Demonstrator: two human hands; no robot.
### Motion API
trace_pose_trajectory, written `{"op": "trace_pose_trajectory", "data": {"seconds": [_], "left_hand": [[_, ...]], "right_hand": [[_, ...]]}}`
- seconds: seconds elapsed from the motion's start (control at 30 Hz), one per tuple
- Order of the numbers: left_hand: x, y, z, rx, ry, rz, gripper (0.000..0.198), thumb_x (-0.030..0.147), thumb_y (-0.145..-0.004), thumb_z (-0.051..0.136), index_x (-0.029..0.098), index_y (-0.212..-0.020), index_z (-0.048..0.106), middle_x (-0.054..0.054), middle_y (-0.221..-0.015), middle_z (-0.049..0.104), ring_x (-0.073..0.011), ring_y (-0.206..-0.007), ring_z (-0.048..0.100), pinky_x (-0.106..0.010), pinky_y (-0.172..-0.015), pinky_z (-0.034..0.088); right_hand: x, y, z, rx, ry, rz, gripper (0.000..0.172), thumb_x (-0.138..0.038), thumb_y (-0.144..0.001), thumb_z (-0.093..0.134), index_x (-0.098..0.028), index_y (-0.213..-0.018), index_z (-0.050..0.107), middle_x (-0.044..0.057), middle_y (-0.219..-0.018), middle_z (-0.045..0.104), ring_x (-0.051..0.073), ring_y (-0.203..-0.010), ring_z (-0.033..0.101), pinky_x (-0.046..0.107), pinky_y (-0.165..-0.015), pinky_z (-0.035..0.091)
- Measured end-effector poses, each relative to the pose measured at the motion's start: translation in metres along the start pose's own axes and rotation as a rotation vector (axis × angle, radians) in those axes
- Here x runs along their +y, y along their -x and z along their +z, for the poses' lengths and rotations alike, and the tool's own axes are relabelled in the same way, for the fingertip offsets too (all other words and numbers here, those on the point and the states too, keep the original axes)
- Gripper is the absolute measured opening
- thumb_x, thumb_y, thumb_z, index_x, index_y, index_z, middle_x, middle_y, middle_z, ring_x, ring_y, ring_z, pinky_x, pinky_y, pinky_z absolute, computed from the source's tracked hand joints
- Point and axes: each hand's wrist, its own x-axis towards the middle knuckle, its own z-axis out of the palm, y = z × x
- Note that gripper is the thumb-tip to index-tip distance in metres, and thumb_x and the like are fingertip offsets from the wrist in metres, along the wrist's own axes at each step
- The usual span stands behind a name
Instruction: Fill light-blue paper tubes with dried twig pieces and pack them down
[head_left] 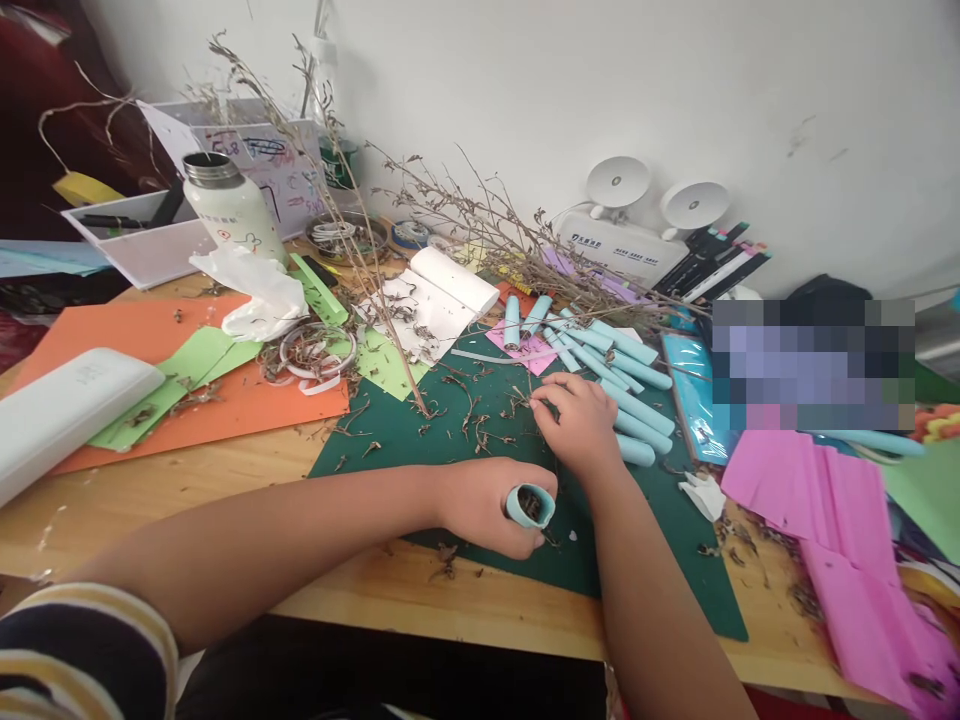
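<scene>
My left hand (487,503) is wrapped round a light blue paper tube (547,512), held upright with its mouth facing me. Dry brown plant bits (530,503) show inside the tube. Farther forward, my right hand (577,420) has its thumb and forefinger closed at a small dried sprig (520,402), low over the green cutting mat (397,440). Beside that hand lie several rolled blue tubes (641,410). Two shorter tubes (535,316) rest on a pink paper piece behind it. Crumbled leaves and stems are strewn over the mat.
Long dry branches (465,220) stretch along the wall, before a white router (622,247). Left stand an uncapped bottle (232,205), orange paper (202,400) and a white case (75,410). Pink crepe paper (832,500) covers the right side. The wooden table edge (480,590) is nearest me.
</scene>
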Motion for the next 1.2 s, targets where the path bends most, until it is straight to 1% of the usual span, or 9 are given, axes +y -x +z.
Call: {"op": "trace_pose_trajectory", "data": {"seconds": [0.1, 0.17, 0.47, 0.67, 0.83, 0.97, 1.07, 1.13, 1.2], "left_hand": [[0.000, 0.000, 0.000, 0.003, 0.016, -0.001, 0.012, 0.016, -0.057, 0.051, 0.016, -0.062, 0.040, 0.003, -0.061, 0.048, -0.0080, -0.056, 0.042, -0.020, -0.052, 0.037], [0.001, 0.000, 0.000, 0.006, 0.024, 0.000, 0.012, 0.016, -0.058, 0.051, 0.016, -0.062, 0.040, 0.003, -0.061, 0.048, -0.0080, -0.056, 0.042, -0.020, -0.053, 0.037], [-0.001, -0.001, 0.000, 0.017, 0.035, 0.004, 0.012, 0.015, -0.058, 0.053, 0.016, -0.064, 0.042, 0.004, -0.062, 0.049, -0.0073, -0.056, 0.041, -0.019, -0.052, 0.035], [0.000, 0.000, 0.002, 0.043, 0.079, 0.003, 0.012, 0.013, -0.057, 0.053, 0.016, -0.062, 0.042, 0.004, -0.059, 0.046, -0.0068, -0.054, 0.040, -0.019, -0.050, 0.033], [0.001, -0.001, 0.001, 0.042, 0.087, 0.007, 0.012, 0.013, -0.057, 0.053, 0.016, -0.061, 0.042, 0.004, -0.058, 0.046, -0.0067, -0.054, 0.039, -0.018, -0.050, 0.033], [0.001, -0.001, 0.000, 0.030, 0.099, 0.002, 0.012, 0.014, -0.057, 0.053, 0.016, -0.061, 0.042, 0.004, -0.059, 0.046, -0.0070, -0.055, 0.040, -0.019, -0.051, 0.034], [0.000, -0.001, 0.000, 0.036, 0.109, 0.018, 0.013, 0.014, -0.057, 0.053, 0.016, -0.060, 0.041, 0.004, -0.059, 0.046, -0.0072, -0.055, 0.040, -0.019, -0.051, 0.034], [-0.001, -0.001, 0.000, 0.039, 0.116, 0.022, 0.013, 0.015, -0.057, 0.053, 0.016, -0.060, 0.041, 0.004, -0.059, 0.046, -0.0072, -0.054, 0.040, -0.019, -0.050, 0.034], [-0.002, -0.002, 0.000, 0.036, 0.124, 0.017, 0.014, 0.016, -0.057, 0.054, 0.016, -0.061, 0.041, 0.004, -0.058, 0.046, -0.0072, -0.054, 0.040, -0.019, -0.050, 0.034]], "right_hand": [[0.000, -0.001, -0.002, -0.059, -0.141, 0.043, 0.015, -0.024, -0.072, 0.043, -0.022, -0.073, 0.057, 0.005, -0.079, 0.061, 0.024, -0.080, 0.050, 0.042, -0.071, 0.034], [0.001, -0.001, -0.001, -0.081, -0.214, 0.059, 0.013, -0.024, -0.071, 0.043, -0.021, -0.074, 0.055, 0.004, -0.073, 0.060, 0.021, -0.070, 0.051, 0.036, -0.065, 0.036], [0.011, -0.003, 0.006, -0.090, -0.508, 0.191, 0.009, -0.029, -0.069, 0.044, -0.020, -0.071, 0.046, 0.000, -0.067, 0.060, 0.012, -0.053, 0.048, 0.025, -0.053, 0.036], [0.015, -0.006, 0.005, -0.152, -0.774, 0.245, 0.009, -0.029, -0.067, 0.044, -0.020, -0.069, 0.042, 0.001, -0.069, 0.063, 0.009, -0.051, 0.047, 0.023, -0.053, 0.039], [0.018, -0.010, 0.002, -0.120, -1.042, 0.342, 0.010, -0.025, -0.063, 0.048, -0.020, -0.067, 0.040, -0.001, -0.062, 0.063, 0.008, -0.049, 0.046, 0.022, -0.054, 0.038], [0.018, -0.012, 0.005, -0.013, -1.022, 0.386, 0.007, -0.022, -0.062, 0.046, -0.020, -0.065, 0.040, -0.002, -0.055, 0.059, 0.010, -0.052, 0.050, 0.023, -0.053, 0.037], [0.015, -0.006, 0.004, 0.090, -0.889, 0.299, 0.006, -0.020, -0.064, 0.045, -0.021, -0.067, 0.040, -0.002, -0.058, 0.059, 0.012, -0.058, 0.054, 0.024, -0.055, 0.038], [0.010, 0.001, 0.001, 0.035, -0.747, 0.169, 0.005, -0.021, -0.067, 0.044, -0.021, -0.071, 0.041, 0.000, -0.068, 0.062, 0.013, -0.060, 0.054, 0.025, -0.056, 0.039], [0.004, 0.006, -0.004, -0.111, -0.562, 0.052, 0.004, -0.022, -0.070, 0.044, -0.022, -0.074, 0.042, 0.000, -0.073, 0.064, 0.014, -0.061, 0.055, 0.026, -0.057, 0.038]]}}
